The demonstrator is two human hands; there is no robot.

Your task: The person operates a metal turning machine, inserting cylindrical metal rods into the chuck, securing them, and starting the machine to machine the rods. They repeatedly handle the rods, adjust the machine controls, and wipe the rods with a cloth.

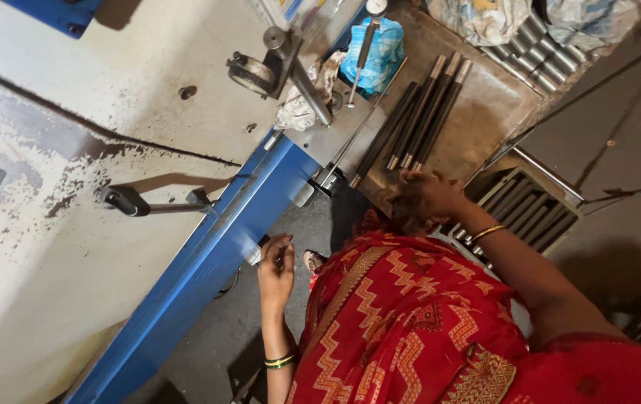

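Your right hand closes on a steel rod end; three rods wait beyond it; left hand is loosely open.

A workshop: blue machine frame, steel rods on bench

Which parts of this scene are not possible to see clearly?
Head view only:
- Right hand: blurred, so any grip on the rods is unclear.
- Left hand: fingers curl over a small object, hiding it.
- Crate: partly behind the right arm.
- Bags: cut by the top edge.
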